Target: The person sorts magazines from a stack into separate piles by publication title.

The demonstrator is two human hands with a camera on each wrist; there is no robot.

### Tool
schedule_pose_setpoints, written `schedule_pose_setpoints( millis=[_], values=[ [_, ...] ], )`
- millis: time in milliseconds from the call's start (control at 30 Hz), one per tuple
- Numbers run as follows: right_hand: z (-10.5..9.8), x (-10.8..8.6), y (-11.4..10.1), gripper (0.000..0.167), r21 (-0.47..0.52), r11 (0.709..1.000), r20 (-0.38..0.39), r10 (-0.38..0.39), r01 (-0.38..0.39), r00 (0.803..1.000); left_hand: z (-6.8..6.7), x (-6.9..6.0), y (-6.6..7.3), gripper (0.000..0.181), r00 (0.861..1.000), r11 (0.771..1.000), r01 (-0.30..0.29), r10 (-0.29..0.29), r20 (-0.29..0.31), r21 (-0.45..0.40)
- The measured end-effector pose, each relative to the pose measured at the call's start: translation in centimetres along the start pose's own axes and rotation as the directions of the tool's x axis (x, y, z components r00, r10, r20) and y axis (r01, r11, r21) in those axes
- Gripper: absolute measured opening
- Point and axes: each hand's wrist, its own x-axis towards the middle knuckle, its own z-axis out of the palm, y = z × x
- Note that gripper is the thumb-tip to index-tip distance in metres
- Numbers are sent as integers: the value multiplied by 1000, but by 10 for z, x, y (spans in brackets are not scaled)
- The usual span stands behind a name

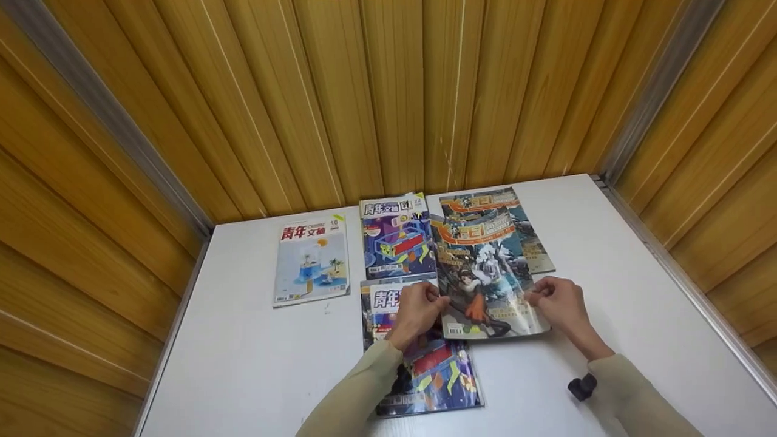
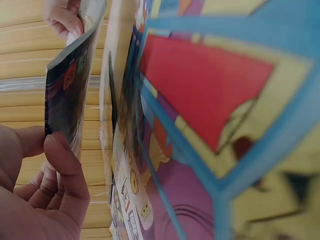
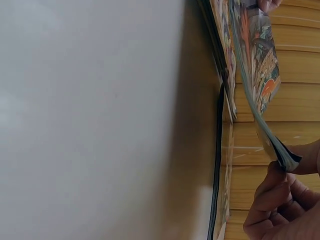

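Note:
A dark fantasy-cover magazine (image 1: 485,273) is held up off the table between both hands. My left hand (image 1: 419,309) pinches its left edge between thumb and fingers, and my right hand (image 1: 561,303) pinches the right edge. In the left wrist view the left hand (image 2: 50,185) grips the edge of the magazine (image 2: 67,95). In the right wrist view the right hand (image 3: 287,205) grips a corner, where the pages (image 3: 280,150) bend. Behind it lies a matching magazine (image 1: 537,243), partly covered. Below the left forearm sits a purple-blue magazine (image 1: 431,376), partly hidden by the hand.
Another purple-blue magazine (image 1: 397,243) lies at the back middle of the white table (image 1: 243,364). A light blue magazine (image 1: 312,261) with a beach cover lies to the left. Yellow slatted walls (image 1: 388,91) enclose the table. A small black object (image 1: 581,387) is by the right sleeve.

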Motion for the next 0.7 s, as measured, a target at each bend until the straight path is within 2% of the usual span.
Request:
schedule_pose_setpoints(
  millis=[67,167,233,267,333,433,467,533,700],
  values=[
    [-3,10,3,13,8,1000,-6,3,-2,1000,10,15,-9,18,1000,1000,-11,11,0,27],
    [-6,24,6,13,13,1000,-23,4,-4,1000,12,33,-3,19,999,1000,19,-20,49,22],
    [-6,35,7,13,12,1000,-35,0,0,999,14,45,1,20,998,998,15,-18,60,58],
    [-6,40,7,13,10,1000,-43,-5,5,999,13,50,5,20,997,997,33,-38,74,65],
    [-6,50,6,13,3,1000,-51,-19,19,999,19,64,1,20,996,993,61,-67,63,102],
    [-9,63,6,14,-6,1000,-51,-30,30,998,34,87,-13,20,994,983,97,-104,39,156],
    [-10,67,6,14,-12,1000,-55,-28,27,998,38,94,-15,20,990,980,120,-129,48,161],
    [-14,74,8,13,-22,1000,-64,-20,19,998,50,108,-23,21,990,977,124,-135,51,175],
    [-19,96,15,11,-68,997,-68,-39,34,997,67,133,-27,28,980,968,180,-192,55,175]
  ],
)
